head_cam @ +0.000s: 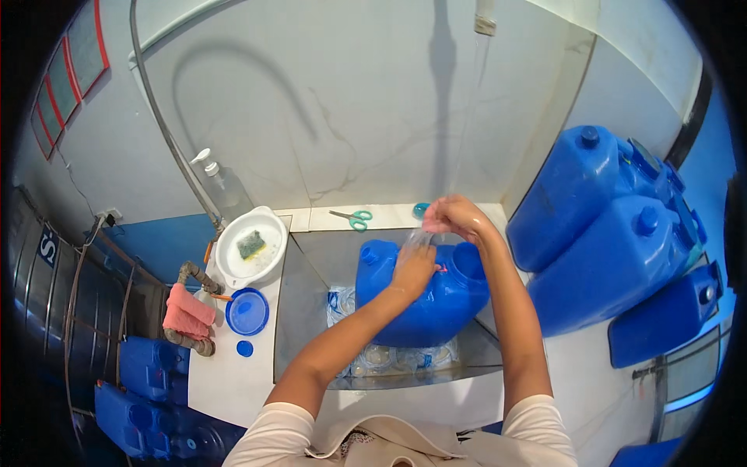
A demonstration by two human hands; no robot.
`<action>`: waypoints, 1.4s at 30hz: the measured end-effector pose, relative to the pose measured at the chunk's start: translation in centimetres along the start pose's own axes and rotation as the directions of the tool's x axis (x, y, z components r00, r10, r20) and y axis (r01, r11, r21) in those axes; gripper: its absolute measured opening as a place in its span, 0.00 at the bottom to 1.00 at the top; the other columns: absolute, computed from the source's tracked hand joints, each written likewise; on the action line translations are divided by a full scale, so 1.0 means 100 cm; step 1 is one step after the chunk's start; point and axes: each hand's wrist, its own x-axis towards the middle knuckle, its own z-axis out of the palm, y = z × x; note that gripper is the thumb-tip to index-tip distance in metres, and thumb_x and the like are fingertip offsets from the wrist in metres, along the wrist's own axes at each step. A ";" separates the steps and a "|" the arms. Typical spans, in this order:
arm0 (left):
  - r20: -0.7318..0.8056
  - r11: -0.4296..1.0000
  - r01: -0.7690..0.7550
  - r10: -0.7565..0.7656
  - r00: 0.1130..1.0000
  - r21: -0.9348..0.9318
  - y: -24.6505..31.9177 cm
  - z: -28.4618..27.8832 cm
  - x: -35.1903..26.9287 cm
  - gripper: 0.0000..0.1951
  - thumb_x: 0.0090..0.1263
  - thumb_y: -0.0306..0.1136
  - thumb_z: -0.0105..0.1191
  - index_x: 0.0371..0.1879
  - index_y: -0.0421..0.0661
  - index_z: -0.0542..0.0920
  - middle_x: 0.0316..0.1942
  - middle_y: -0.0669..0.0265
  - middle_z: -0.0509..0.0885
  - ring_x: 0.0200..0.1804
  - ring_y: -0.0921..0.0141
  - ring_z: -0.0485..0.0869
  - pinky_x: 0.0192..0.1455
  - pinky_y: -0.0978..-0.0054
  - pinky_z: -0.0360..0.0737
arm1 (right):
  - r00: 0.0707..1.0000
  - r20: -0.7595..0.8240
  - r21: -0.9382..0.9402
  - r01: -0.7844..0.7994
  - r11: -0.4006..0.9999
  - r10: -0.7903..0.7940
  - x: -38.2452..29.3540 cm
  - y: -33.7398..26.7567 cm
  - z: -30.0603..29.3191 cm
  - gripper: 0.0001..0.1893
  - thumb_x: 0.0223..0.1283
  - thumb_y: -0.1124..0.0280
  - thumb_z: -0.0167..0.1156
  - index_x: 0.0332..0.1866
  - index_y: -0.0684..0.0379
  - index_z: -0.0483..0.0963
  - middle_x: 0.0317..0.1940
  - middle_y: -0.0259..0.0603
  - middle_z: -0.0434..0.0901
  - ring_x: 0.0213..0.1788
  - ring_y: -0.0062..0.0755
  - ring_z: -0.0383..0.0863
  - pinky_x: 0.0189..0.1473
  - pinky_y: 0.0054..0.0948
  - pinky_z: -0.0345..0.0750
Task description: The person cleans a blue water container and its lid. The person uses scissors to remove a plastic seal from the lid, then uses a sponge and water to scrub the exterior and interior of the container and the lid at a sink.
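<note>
A blue plastic jerrycan [420, 321] stands in the sink basin [303, 327], with a small neck on its left and a wide round mouth on its right. My left hand [415, 271] is over the top of the jerrycan, between the two openings. A small pink bit [442, 268] shows beside its fingers. My right hand [454, 217] is raised just behind the wide mouth, fingers curled and skin shiny. Something clear and glistening [417, 238] spans the gap between my hands; whether it is thin plastic or water I cannot tell. What my fingers grip is hidden.
Clear plastic bottles [379, 357] lie under the jerrycan. Scissors [353, 219] rest on the back ledge. At left are a white basin with a sponge [252, 244], a pump bottle [224, 190], a blue lid [247, 311] and a tap pipe [204, 347]. Large blue jerrycans [607, 262] crowd the right.
</note>
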 end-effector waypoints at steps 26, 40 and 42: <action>0.705 -0.268 0.872 -0.699 0.116 -0.409 -0.094 -0.068 -0.241 0.19 0.71 0.48 0.42 0.47 0.46 0.76 0.39 0.65 0.78 0.43 0.71 0.75 0.42 0.72 0.73 | 0.656 0.190 -0.971 0.234 -0.043 -0.731 -0.033 0.101 0.075 0.30 0.47 0.54 0.62 0.55 0.61 0.71 0.25 0.43 0.75 0.27 0.42 0.75 0.29 0.37 0.67; 0.886 -0.840 0.292 -0.401 0.233 -0.457 -0.030 -0.190 -0.209 0.28 0.67 0.59 0.42 0.53 0.48 0.74 0.50 0.67 0.79 0.49 0.71 0.77 0.53 0.69 0.73 | 0.762 -0.222 -0.957 -0.051 0.286 -0.608 -0.038 -0.094 0.042 0.21 0.42 0.58 0.62 0.41 0.61 0.79 0.35 0.58 0.80 0.40 0.55 0.80 0.43 0.41 0.76; 0.753 -0.714 0.262 -0.551 0.360 -0.649 -0.068 -0.217 -0.248 0.28 0.66 0.58 0.45 0.53 0.45 0.74 0.50 0.66 0.79 0.48 0.71 0.78 0.52 0.69 0.75 | 0.770 -0.223 -0.952 -0.041 0.303 -0.597 -0.035 -0.095 0.062 0.20 0.44 0.59 0.60 0.39 0.63 0.79 0.33 0.58 0.80 0.39 0.53 0.81 0.42 0.40 0.76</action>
